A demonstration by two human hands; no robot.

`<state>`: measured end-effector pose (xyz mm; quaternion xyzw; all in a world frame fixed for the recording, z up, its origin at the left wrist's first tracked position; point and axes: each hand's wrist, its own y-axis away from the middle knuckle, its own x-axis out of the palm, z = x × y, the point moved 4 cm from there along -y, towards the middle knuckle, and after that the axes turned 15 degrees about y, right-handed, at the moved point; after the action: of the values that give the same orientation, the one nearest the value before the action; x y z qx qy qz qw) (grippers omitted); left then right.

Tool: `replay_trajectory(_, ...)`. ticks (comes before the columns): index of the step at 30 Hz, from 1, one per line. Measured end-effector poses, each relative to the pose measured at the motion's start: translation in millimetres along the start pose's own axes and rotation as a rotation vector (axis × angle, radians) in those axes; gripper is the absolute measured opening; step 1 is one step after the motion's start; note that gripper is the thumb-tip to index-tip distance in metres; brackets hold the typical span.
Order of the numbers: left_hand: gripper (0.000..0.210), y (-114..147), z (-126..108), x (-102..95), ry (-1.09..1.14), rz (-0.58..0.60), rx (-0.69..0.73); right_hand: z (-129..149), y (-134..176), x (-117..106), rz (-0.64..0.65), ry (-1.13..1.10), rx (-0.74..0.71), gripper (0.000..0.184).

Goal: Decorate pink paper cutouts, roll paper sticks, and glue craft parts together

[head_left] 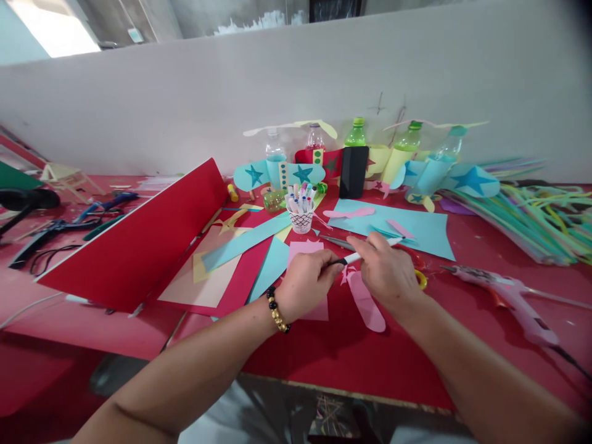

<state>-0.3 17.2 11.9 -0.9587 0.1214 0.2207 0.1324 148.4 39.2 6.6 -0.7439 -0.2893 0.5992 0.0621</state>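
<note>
Grip: we hold one white marker [355, 257] with both hands. Our left hand [305, 280] pinches its black end; our right hand [387, 274] closes finger and thumb on the white barrel, the far end projecting past them. The marker therefore sits between the two hands, above the work surface.

Surroundings, largest first. Beyond the grip, a pale partition [296, 86] spans the full width; over its top edge we see a grey room wall [198, 21] with white patches and, at far left, a bright opening [50, 28]. Beneath the grip extends a red table [472, 324], its near edge rough. Left of the grip, a red panel [152, 240] leans on its long edge. Far right, we note a bundle of green and yellow strips [509, 222]. Beyond the grip, before the partition, stands a row of bottles [317, 137] with paper wings. Just beyond our right hand lies a blue sheet [425, 225]; to its right, a pink glue gun [513, 302]. Directly beyond our left hand stands a cup of markers [301, 220]. Below the marker rests a rounded pink cutout [367, 305].
</note>
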Motion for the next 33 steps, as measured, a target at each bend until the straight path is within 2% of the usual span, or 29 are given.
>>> replay_trajectory(6,0.016,1.6,-2.8,3.4,-0.008,-0.028,0.063,-1.2,0.1,3.9,0.009,-0.037,0.033,0.040)
replay_trajectory(8,0.018,1.2,-5.7,4.1,0.048,-0.021,0.087,-9.5,-3.1,1.0,-0.029,-0.172,0.049,0.038)
replay_trajectory(10,0.026,1.9,-9.0,6.6,0.086,0.011,0.131,-24.1,-5.5,-6.8,-0.112,-0.406,0.123,0.031)
replay_trajectory(12,0.027,5.8,-13.0,14.9,0.037,0.120,0.207,-43.6,-2.8,-14.4,-0.168,-0.718,0.298,0.030)
replay_trajectory(15,0.024,21.6,-15.4,36.1,-0.184,0.356,0.324,-62.2,14.0,-18.8,-0.128,-1.195,0.520,0.034)
replay_trajectory(18,0.039,42.2,-10.5,53.4,-0.401,0.464,0.392,-67.4,45.2,-16.4,-0.099,-1.398,0.673,0.035)
replay_trajectory(22,0.056,58.9,2.7,62.1,-0.522,0.463,0.409,-56.8,89.4,3.2,0.084,-1.491,0.840,0.046)
replay_trajectory(24,0.060,61.3,8.5,63.1,-0.535,0.466,0.415,-48.5,101.3,10.9,0.161,-1.527,0.797,0.037)
replay_trajectory(26,0.062,61.4,12.3,63.6,-0.536,0.481,0.422,-44.1,106.3,14.1,0.187,-1.499,0.726,0.022)
replay_trajectory(29,0.066,59.9,15.1,63.7,-0.522,0.508,0.408,-44.1,105.9,12.2,0.183,-1.299,0.622,0.012)
replay_trajectory(33,0.067,59.1,15.1,63.1,-0.494,0.514,0.382,-42.3,101.4,7.1,0.235,-1.046,0.491,0.009)
